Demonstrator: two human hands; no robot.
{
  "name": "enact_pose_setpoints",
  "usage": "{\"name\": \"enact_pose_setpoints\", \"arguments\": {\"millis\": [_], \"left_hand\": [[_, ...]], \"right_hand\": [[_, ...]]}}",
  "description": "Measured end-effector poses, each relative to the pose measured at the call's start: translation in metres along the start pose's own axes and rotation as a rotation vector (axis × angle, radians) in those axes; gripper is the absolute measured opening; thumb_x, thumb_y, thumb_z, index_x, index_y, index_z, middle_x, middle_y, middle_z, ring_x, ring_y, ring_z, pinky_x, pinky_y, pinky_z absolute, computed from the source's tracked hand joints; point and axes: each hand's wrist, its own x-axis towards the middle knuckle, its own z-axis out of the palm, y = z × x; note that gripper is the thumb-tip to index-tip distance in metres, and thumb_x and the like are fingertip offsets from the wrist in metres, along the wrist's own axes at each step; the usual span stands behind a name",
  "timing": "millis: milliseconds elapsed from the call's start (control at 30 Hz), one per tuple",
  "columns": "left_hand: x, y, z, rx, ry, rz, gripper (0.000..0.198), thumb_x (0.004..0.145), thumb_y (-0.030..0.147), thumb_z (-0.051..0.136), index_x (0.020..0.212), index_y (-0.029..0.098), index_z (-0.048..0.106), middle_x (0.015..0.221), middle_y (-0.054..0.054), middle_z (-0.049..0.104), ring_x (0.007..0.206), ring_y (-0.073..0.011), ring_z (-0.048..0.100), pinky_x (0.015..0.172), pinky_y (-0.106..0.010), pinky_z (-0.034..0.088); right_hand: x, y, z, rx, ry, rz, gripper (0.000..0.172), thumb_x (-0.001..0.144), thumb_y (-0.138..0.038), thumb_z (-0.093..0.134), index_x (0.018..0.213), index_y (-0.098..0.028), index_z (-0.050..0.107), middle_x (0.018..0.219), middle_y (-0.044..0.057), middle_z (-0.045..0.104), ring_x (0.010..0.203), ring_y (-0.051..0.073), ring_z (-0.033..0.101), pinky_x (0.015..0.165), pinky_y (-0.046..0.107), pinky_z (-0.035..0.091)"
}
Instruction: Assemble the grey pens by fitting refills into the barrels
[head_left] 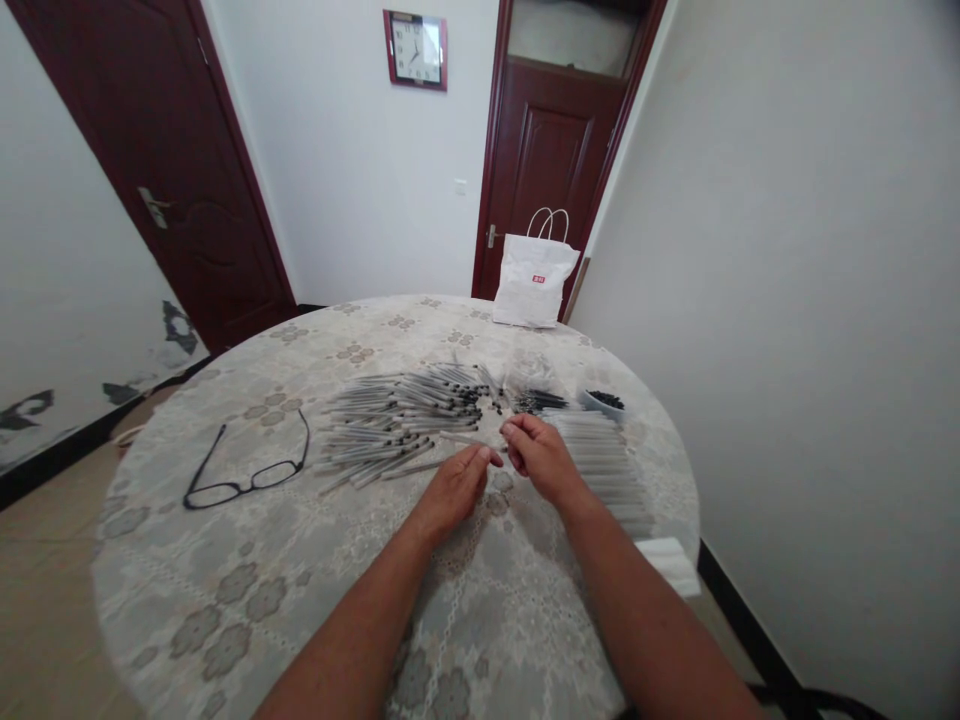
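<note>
A thin grey pen [466,440] with a dark end lies crosswise between my two hands. My left hand [459,487] is closed around its near side, thumb on top, though the exact grip is partly hidden. Fingertips of my right hand [541,455] are pinched together at the pen's dark end; whatever is in them is too small to make out. Left of my hands spreads a heap of similar grey pens [405,400] with black ends. To the right lie rows of translucent pen tubes [600,460]. Beyond my right hand is a bunch of thin black pieces [541,401].
A small bowl [619,411] holds many black bits at the right, near a clear plastic bag [528,368]. Eyeglasses [241,489] lie on the left of the round, cloth-covered table [300,620]. A white paper bag [534,285] stands at the far edge; white strips [666,566] sit at the right edge.
</note>
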Motion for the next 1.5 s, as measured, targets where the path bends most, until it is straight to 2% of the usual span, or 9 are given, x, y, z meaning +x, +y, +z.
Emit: {"name": "enact_pose_setpoints", "arguments": {"millis": [100, 233, 367, 600, 700, 900, 1100, 1300, 1500], "left_hand": [[0.006, -0.006, -0.006, -0.100, -0.024, -0.076, 0.039, 0.092, 0.056, 0.051, 0.101, 0.021, 0.065, 0.063, 0.007, 0.040, 0.044, -0.0081, 0.029, 0.040, -0.019, 0.023], [0.014, -0.011, -0.015, -0.101, 0.109, -0.022, 0.031, 0.088, 0.046, 0.057, 0.096, 0.018, 0.066, 0.071, 0.001, 0.055, 0.052, -0.0107, 0.048, 0.045, -0.021, 0.038], [0.016, -0.009, -0.016, -0.062, 0.197, 0.011, 0.030, 0.089, 0.045, 0.058, 0.104, 0.019, 0.063, 0.087, -0.008, 0.073, 0.067, -0.0147, 0.061, 0.056, -0.024, 0.045], [0.017, -0.009, -0.015, -0.098, 0.220, 0.083, 0.027, 0.087, 0.042, 0.061, 0.104, 0.022, 0.057, 0.097, -0.008, 0.074, 0.066, -0.0139, 0.062, 0.057, -0.025, 0.050], [0.019, -0.007, -0.015, -0.101, 0.280, 0.093, 0.029, 0.083, 0.041, 0.066, 0.101, 0.020, 0.059, 0.085, -0.004, 0.070, 0.066, -0.0148, 0.064, 0.057, -0.026, 0.053], [0.016, 0.001, -0.013, -0.146, 0.311, 0.108, 0.040, 0.080, 0.040, 0.071, 0.112, 0.022, 0.054, 0.074, 0.000, 0.069, 0.067, -0.0170, 0.068, 0.064, -0.031, 0.059], [0.016, 0.001, -0.011, -0.126, 0.287, 0.050, 0.037, 0.080, 0.040, 0.073, 0.108, 0.021, 0.058, 0.080, -0.003, 0.072, 0.069, -0.0185, 0.071, 0.063, -0.033, 0.060], [0.018, -0.001, -0.013, -0.027, 0.318, 0.063, 0.031, 0.081, 0.046, 0.072, 0.087, 0.016, 0.069, 0.084, -0.009, 0.072, 0.072, -0.0194, 0.070, 0.060, -0.031, 0.059], [0.021, -0.004, -0.018, -0.011, 0.368, 0.072, 0.032, 0.082, 0.047, 0.070, 0.089, 0.016, 0.069, 0.082, -0.007, 0.072, 0.065, -0.0164, 0.067, 0.055, -0.028, 0.057]], "right_hand": [[0.001, -0.004, -0.008, -0.272, 0.012, -0.058, 0.025, 0.093, -0.040, 0.055, 0.093, -0.019, 0.069, 0.060, -0.004, 0.058, 0.051, 0.012, 0.050, 0.054, 0.024, 0.039], [0.002, -0.018, -0.026, -0.631, -0.151, -0.130, 0.024, 0.091, -0.025, 0.051, 0.096, -0.019, 0.074, 0.082, 0.003, 0.071, 0.073, 0.016, 0.062, 0.069, 0.026, 0.044], [0.025, -0.032, -0.054, -0.817, -0.229, -0.082, 0.017, 0.083, -0.018, 0.058, 0.090, -0.018, 0.073, 0.081, 0.003, 0.073, 0.074, 0.016, 0.063, 0.069, 0.025, 0.044], [0.082, -0.038, -0.098, -0.803, 0.329, -0.140, 0.041, 0.090, -0.025, 0.056, 0.129, -0.019, 0.067, 0.102, 0.007, 0.076, 0.086, 0.018, 0.068, 0.085, 0.030, 0.050], [0.067, -0.036, -0.089, -0.800, 0.313, -0.158, 0.035, 0.090, -0.026, 0.057, 0.121, -0.018, 0.071, 0.105, 0.009, 0.077, 0.097, 0.021, 0.069, 0.093, 0.033, 0.049], [-0.011, -0.023, -0.019, -0.646, -0.102, -0.206, 0.021, 0.095, -0.031, 0.060, 0.104, -0.021, 0.076, 0.100, 0.006, 0.078, 0.092, 0.020, 0.071, 0.084, 0.030, 0.050], [-0.036, -0.020, 0.003, -0.775, -0.142, -0.221, 0.018, 0.096, -0.026, 0.061, 0.107, -0.020, 0.074, 0.100, 0.007, 0.078, 0.092, 0.019, 0.070, 0.085, 0.028, 0.046], [-0.042, -0.035, -0.037, -1.135, -0.208, -0.147, 0.017, 0.096, -0.023, 0.060, 0.105, -0.021, 0.074, 0.102, 0.008, 0.074, 0.095, 0.021, 0.067, 0.084, 0.028, 0.045], [-0.025, -0.032, -0.120, -1.349, 0.120, -0.086, 0.022, 0.098, -0.023, 0.056, 0.112, -0.019, 0.073, 0.115, 0.011, 0.066, 0.105, 0.022, 0.064, 0.092, 0.028, 0.044]]}}
